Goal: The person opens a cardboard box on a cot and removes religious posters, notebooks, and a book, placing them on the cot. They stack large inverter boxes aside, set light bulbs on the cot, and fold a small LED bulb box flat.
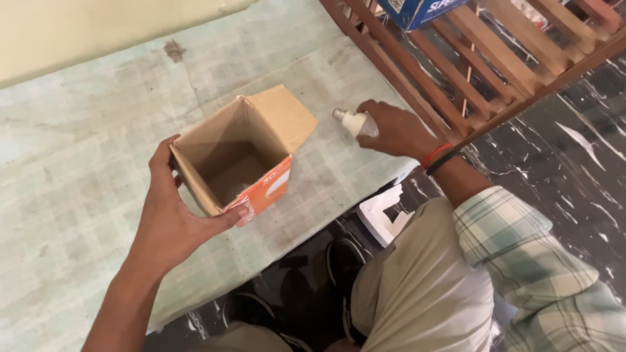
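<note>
Holding an open box steady, with a bulb gripped just to its right.

Left hand clamps its fingers round the empty brown cardboard box with an orange front; right hand is closed on the small white bulb, not yet inside. Pale checked tabletop lies open on the left; its near edge and a wooden slatted frame hem the right.

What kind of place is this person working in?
Probably a home or a small shop's back room: a bed or cot under a worn checked sheet, a wooden slatted frame, and a dark marble floor.
</note>
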